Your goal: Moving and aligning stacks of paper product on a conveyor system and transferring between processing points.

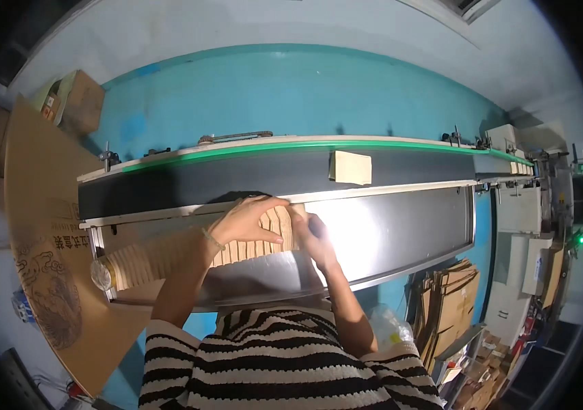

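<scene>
Cardboard is what we are handling: a long row of flat tan cardboard pieces (pixel 168 260) standing on edge, lying along the shiny steel worktable (pixel 401 232) just below the dark conveyor belt (pixel 237 179). Our left hand (pixel 247 220) lies spread over the row's right end, fingers down its face; our right hand (pixel 313 236) presses against that same end, though glare hides whether its fingers are curled. We judge each piece light and stiff, but the row loose and apt to fan or topple, so it wants squeezing from both ends. 1 pale folded box (pixel 350 167) rides the belt. The row's left end is blurred, and the big printed cardboard sheet (pixel 45 260) hides the table's left corner.
</scene>
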Motion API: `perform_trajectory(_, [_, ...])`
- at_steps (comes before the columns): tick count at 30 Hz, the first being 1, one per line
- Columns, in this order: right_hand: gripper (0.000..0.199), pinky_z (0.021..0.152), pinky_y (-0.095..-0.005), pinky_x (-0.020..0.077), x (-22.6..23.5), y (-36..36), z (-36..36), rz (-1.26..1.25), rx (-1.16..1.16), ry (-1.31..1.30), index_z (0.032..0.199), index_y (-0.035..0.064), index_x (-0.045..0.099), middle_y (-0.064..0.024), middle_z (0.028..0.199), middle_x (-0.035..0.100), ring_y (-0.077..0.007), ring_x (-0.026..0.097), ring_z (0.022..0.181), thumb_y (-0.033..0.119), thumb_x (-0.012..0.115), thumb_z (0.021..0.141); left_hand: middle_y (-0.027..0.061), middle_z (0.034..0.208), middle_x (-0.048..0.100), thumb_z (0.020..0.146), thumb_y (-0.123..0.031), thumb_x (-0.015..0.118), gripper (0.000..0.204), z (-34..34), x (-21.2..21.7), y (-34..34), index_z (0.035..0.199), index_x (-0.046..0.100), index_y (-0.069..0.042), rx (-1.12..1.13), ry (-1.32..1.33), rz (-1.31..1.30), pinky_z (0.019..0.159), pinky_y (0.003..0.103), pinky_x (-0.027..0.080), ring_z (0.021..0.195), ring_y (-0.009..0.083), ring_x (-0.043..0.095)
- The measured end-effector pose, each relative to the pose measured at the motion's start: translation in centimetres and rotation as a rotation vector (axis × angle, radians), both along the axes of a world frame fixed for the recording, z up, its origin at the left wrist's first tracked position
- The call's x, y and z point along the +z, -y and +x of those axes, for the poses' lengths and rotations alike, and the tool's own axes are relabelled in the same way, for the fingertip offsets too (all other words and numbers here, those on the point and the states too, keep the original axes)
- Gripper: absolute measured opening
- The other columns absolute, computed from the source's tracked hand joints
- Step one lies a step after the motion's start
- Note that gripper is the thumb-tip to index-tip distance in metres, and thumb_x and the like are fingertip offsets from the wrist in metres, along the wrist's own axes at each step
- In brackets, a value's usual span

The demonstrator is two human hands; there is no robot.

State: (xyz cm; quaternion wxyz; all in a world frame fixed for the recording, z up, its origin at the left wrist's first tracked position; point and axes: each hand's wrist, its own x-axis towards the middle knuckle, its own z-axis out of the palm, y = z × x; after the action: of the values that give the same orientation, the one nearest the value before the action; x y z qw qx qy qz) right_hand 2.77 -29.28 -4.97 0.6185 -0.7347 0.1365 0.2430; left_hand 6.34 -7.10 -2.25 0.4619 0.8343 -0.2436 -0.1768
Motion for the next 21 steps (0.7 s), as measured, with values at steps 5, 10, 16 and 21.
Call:
perform_trajectory(5, [0.045, 0.078, -0.0277, 0.05, -1.5, 3.1, -0.2, -0.116, 0.144, 0.137, 0.113, -0.0036, 0.061, -0.0076, 0.09, 0.066, -0.0127, 0.061, 0.086, 0.037, 0.065, 0.095, 0.017, 0.12, 0.062, 0.071, -0.038, 0.085, 0.071, -1.2, 0.1, -0.1, 0.127, 0.055, -0.008, 0.015, -0.103, 0.034, 0.092, 0.039, 0.049, 0.109, 0.0346, 0.061])
perform_trajectory(10, [0.055, 0.069, -0.029, 0.0498, -1.9, 1.3, 2.7, 0.038, -0.106, 0.088, 0.114, -0.0027, 0.057, -0.0077, 0.087, 0.065, -0.0145, 0.06, 0.074, 0.047, 0.067, 0.092, 0.0178, 0.123, 0.061, 0.071, -0.038, 0.086, 0.074, -1.1, -0.3, -0.1, 0.13, 0.054, -0.009, 0.004, -0.122, 0.067, 0.094, 0.04, 0.048, 0.111, 0.0356, 0.06])
perform_trajectory(16, [0.046, 0.067, -0.0296, 0.05, -0.5, -1.8, -1.2, -0.017, -0.013, 0.12, 0.111, -0.0048, 0.062, -0.0113, 0.086, 0.068, -0.0151, 0.061, 0.072, 0.038, 0.066, 0.094, 0.0203, 0.124, 0.06, 0.069, -0.038, 0.086, 0.078, -0.8, -0.8, -1.0, 0.135, 0.054, -0.011, -0.009, -0.003, -0.048, 0.095, 0.042, 0.048, 0.112, 0.0381, 0.06])
perform_trajectory(21, [0.04, 0.07, -0.0281, 0.0508, -3.6, 2.1, -1.3, -0.166, 0.153, 0.102, 0.112, -0.0019, 0.062, -0.0093, 0.089, 0.068, -0.0135, 0.064, 0.079, 0.034, 0.064, 0.095, 0.0201, 0.122, 0.06, 0.069, -0.04, 0.085, 0.078, -1.1, -1.2, -1.8, 0.133, 0.054, -0.008, -0.021, -0.135, 0.01, 0.096, 0.042, 0.047, 0.112, 0.038, 0.058])
